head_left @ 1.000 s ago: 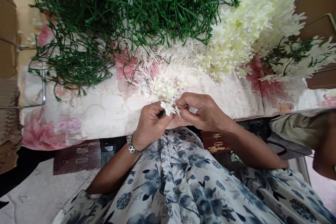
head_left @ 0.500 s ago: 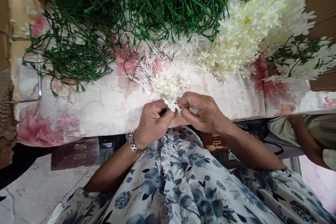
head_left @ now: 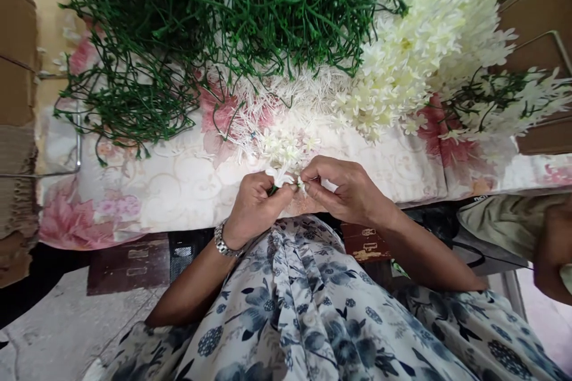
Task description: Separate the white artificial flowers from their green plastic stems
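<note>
Head view of handwork at a cloth-covered table. The left hand (head_left: pixel 259 205), just left of the frame's centre, has its thumb and forefinger clamped on a white flower (head_left: pixel 279 177), whose petals stand above the knuckles; a little green shows beneath them. The right hand (head_left: pixel 344 190), just right of centre, has its thumb and forefinger pinched on a small blossom (head_left: pixel 301 184), mostly hidden by the fingertips. The two hands nearly meet, a narrow space between their fingertips. Both flowers are in the middle of the frame, over the near edge of the cloth (head_left: pixel 170 190), which bears a pink floral print.

Immediately above the hands lies a loose cluster (head_left: pixel 286 147) of cream blossoms. Beyond it, white sprigs (head_left: pixel 308 86) spread in a thin mat. A large heap of green stems (head_left: pixel 232 6) fills the top centre, with a smaller clump (head_left: pixel 129 101) at upper left. Cream flowers (head_left: pixel 402 65) are piled at upper right; beside them, toward the right edge, lies a bunch (head_left: pixel 504 101) of white flowers with green stems. A watch (head_left: pixel 222 241) encircles the left wrist. At far right, another person's arm (head_left: pixel 552 250) is partly in view.
</note>
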Tool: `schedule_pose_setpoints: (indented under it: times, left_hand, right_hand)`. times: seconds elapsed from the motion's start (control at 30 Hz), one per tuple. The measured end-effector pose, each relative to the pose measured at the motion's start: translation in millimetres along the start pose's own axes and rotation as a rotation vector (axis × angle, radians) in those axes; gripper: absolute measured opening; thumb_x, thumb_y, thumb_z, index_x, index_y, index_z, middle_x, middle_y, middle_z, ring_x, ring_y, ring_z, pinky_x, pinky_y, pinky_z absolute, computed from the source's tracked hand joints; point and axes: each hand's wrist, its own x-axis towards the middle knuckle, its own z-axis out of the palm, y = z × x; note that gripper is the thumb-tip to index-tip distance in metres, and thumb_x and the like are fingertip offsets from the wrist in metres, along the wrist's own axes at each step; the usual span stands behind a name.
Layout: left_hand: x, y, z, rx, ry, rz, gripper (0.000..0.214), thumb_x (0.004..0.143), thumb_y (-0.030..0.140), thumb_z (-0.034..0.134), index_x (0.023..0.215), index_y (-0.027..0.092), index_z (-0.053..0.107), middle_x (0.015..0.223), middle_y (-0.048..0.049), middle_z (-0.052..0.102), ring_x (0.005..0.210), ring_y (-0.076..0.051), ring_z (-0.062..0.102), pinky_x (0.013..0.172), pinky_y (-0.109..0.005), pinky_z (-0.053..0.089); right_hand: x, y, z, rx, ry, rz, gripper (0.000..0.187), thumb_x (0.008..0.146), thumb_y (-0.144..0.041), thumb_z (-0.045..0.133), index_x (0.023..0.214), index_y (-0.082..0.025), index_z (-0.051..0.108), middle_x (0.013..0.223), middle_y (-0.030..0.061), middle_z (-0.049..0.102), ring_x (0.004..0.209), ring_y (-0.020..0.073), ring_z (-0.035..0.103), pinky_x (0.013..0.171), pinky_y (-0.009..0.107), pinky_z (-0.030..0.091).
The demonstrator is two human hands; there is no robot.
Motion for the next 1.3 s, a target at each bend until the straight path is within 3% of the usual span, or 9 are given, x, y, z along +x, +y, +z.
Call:
schedule_pose_setpoints:
  times: [0.2,0.4,0.57,0.8,1.03,1.3]
  left_hand:
    - [-2,-8,-3.0,-0.255,0.002,0.121,0.006,0.073,0.024,0.064,0.07,0.019,0.064,0.066,0.0007,0.06,0.063,-0.011,0.053,0.062,-0.025,0.044]
    - [-3,-3,-0.8,-0.047,0.069,0.355,0.009,0.077,0.014,0.058,0.069,0.016,0.061,0.064,0.0004,0.055,0.059,-0.01,0.049,0.057,-0.023,0.04]
    - [-5,2,1.4,0.128,0.034,0.466,0.007,0.074,0.01,0.055,0.073,0.014,0.06,0.067,-0.0009,0.058,0.061,-0.011,0.052,0.059,-0.024,0.042]
    - [-4,-3,3.5,0.191,0.029,0.48,0.011,0.073,0.008,0.05,0.067,0.016,0.055,0.064,-0.0003,0.056,0.06,-0.01,0.05,0.059,-0.024,0.041]
    - [1,0,1.0,0.206,-0.022,0.419,0.02,0.074,0.008,0.05,0.056,0.016,0.047,0.056,0.0035,0.042,0.053,-0.008,0.038,0.053,-0.022,0.034]
    - [1,-1,-0.9,0.202,-0.011,0.365,0.021,0.078,0.016,0.051,0.057,0.015,0.052,0.056,0.0024,0.048,0.053,-0.008,0.044,0.052,-0.021,0.036]
  right_hand:
    - [-6,-11,-21,0.044,0.122,-0.023,0.014,0.08,-0.013,0.056,0.094,-0.014,0.057,0.083,0.0046,0.06,0.077,0.0115,0.057,0.069,0.025,0.046]
    - [-8,-15,-11,-0.119,0.121,-0.167,0.018,0.078,-0.01,0.055,0.096,-0.011,0.056,0.084,0.0082,0.062,0.081,0.0154,0.056,0.071,0.028,0.048]
    - [-10,-8,-2,-0.255,0.098,-0.171,0.011,0.081,-0.012,0.051,0.091,-0.014,0.056,0.08,0.0058,0.06,0.078,0.0151,0.054,0.068,0.027,0.047]
    - [-10,0,6,-0.278,0.089,-0.176,0.008,0.083,-0.012,0.048,0.087,-0.015,0.054,0.078,0.0051,0.06,0.077,0.0146,0.054,0.068,0.026,0.047]
    - [-5,5,10,-0.211,0.076,-0.154,0.009,0.082,-0.01,0.045,0.082,-0.016,0.052,0.073,0.0032,0.055,0.07,0.0122,0.051,0.063,0.024,0.044]
    - [-2,6,12,-0.164,0.042,-0.129,0.009,0.083,-0.011,0.043,0.084,-0.017,0.05,0.075,0.004,0.055,0.072,0.013,0.052,0.063,0.026,0.045]
